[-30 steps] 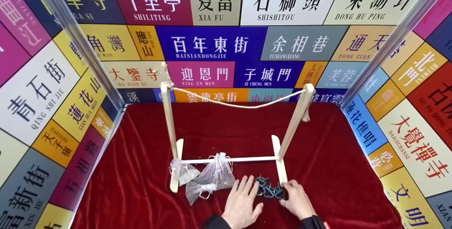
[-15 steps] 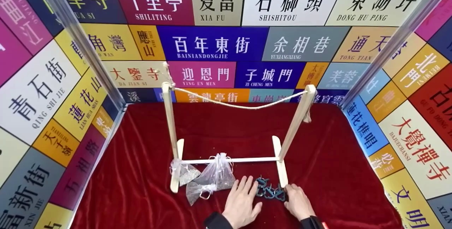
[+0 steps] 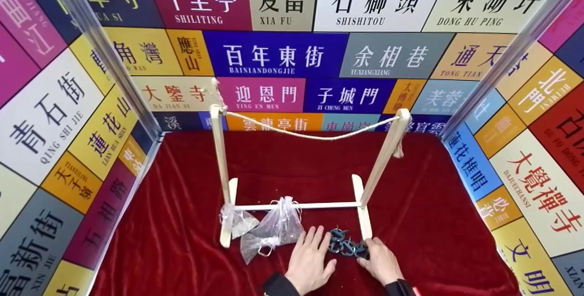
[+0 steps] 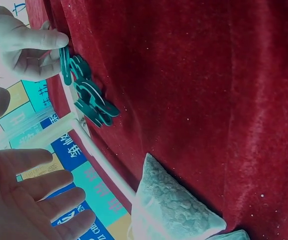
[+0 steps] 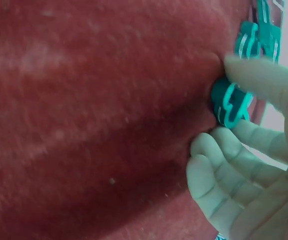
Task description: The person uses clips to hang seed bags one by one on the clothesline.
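Note:
Several dark green plastic clothes clips [image 3: 347, 248] lie in a cluster on the red cloth, between the two hands. My left hand [image 3: 310, 259] rests to their left, palm down with extended fingers; in the left wrist view its fingers [image 4: 53, 182] are spread and hold nothing. At the cluster's right end, my right hand [image 3: 382, 262] has its thumb and fingers around one clothes clip [image 5: 231, 102], which it appears to pinch. The thumb is blurred in the right wrist view. In the left wrist view, that clip [image 4: 65, 65] stands at the right thumb's tip.
A wooden frame [image 3: 383, 163] stands behind the hands, with a sagging rope [image 3: 328, 138] tied between its posts. White mesh bags [image 3: 279, 227] with pale contents lie by its left foot. Walls with printed signs [image 3: 273, 54] enclose the cloth-covered surface [image 3: 438, 223].
My right hand has shifted slightly, its thumb moving left toward the end clip within the last half second. The left hand stays nearly in place beside the cluster.

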Tool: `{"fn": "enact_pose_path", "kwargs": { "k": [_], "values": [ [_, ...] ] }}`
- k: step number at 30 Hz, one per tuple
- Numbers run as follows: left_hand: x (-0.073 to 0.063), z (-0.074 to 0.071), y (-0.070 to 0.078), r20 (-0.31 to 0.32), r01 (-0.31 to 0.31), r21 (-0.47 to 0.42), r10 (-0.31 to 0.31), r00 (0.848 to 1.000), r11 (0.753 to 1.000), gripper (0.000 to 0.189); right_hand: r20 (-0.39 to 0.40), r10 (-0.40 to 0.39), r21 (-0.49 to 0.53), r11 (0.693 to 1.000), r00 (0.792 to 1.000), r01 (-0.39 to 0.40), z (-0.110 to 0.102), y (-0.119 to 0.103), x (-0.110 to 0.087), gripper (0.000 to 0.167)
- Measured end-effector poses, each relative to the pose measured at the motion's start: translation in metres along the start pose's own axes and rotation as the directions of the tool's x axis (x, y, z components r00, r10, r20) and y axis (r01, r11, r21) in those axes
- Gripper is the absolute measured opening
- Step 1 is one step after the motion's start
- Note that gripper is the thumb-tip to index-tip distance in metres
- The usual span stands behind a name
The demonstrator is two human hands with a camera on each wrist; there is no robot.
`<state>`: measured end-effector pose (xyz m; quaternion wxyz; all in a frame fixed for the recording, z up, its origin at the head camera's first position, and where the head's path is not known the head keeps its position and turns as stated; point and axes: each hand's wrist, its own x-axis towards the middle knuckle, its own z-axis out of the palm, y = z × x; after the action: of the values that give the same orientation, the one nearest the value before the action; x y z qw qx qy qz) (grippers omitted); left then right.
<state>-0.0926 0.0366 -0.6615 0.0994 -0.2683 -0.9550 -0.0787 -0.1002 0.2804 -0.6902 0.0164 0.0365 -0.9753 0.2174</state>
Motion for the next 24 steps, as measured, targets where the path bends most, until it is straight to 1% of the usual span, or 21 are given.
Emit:
{"fn": "enact_pose_path", "kwargs": {
  "k": [3,6,8,10,12,13,14,16,18,20,21,22,24],
  "values": [
    [0.0,-0.001,-0.002,0.022,0.011,-0.004,-0.011,1.0,1.0,0.065,-0.018,0.006,0.001,1.0,1.0,-0.006,0.001,-0.001,0.001,0.039],
    [0.001,-0.003,-0.004,0.039,0.029,-0.012,-0.029,0.999,0.999,0.065,-0.036,0.008,0.017,1.0,0.999,-0.008,-0.004,-0.003,0.002,0.035],
    [0.001,-0.005,-0.007,0.034,0.045,-0.033,-0.044,0.998,0.998,0.065,-0.052,0.003,0.031,1.0,0.999,-0.001,-0.01,-0.007,0.003,0.033],
    [0.002,-0.007,-0.009,0.008,0.066,-0.081,-0.066,0.998,0.995,0.064,-0.068,-0.003,0.053,0.999,0.998,0.007,-0.016,-0.013,0.006,0.032],
    [0.003,-0.01,-0.011,-0.026,0.092,-0.16,-0.098,0.995,0.983,0.062,-0.082,-0.009,0.102,0.995,0.997,0.017,-0.023,-0.021,0.009,0.032],
    [0.004,-0.012,-0.012,-0.044,0.106,-0.207,-0.118,0.992,0.972,0.061,-0.089,-0.013,0.132,0.991,0.996,0.024,-0.027,-0.025,0.011,0.032],
    [0.005,-0.014,-0.012,-0.06,0.119,-0.255,-0.138,0.989,0.96,0.059,-0.094,-0.015,0.168,0.985,0.995,0.031,-0.029,-0.029,0.013,0.033],
    [0.007,-0.018,-0.014,-0.081,0.139,-0.353,-0.178,0.981,0.925,0.057,-0.103,-0.02,0.255,0.966,0.995,0.045,-0.034,-0.039,0.016,0.034],
    [0.009,-0.023,-0.014,-0.072,0.165,-0.448,-0.22,0.973,0.879,0.055,-0.119,-0.035,0.344,0.936,0.992,0.075,-0.037,-0.05,0.018,0.035],
    [0.01,-0.028,-0.014,-0.033,0.197,-0.56,-0.26,0.965,0.804,0.053,-0.139,-0.056,0.427,0.897,0.989,0.111,-0.037,-0.06,0.018,0.036],
    [0.011,-0.031,-0.013,-0.011,0.208,-0.621,-0.274,0.962,0.756,0.052,-0.147,-0.069,0.465,0.875,0.987,0.131,-0.036,-0.065,0.017,0.037],
    [0.011,-0.034,-0.013,0.013,0.216,-0.685,-0.285,0.958,0.695,0.05,-0.156,-0.082,0.501,0.852,0.984,0.151,-0.035,-0.07,0.016,0.038],
    [0.012,-0.039,-0.012,0.055,0.221,-0.797,-0.297,0.953,0.562,0.046,-0.168,-0.11,0.559,0.808,0.98,0.186,-0.031,-0.079,0.013,0.039]
  ]
}}
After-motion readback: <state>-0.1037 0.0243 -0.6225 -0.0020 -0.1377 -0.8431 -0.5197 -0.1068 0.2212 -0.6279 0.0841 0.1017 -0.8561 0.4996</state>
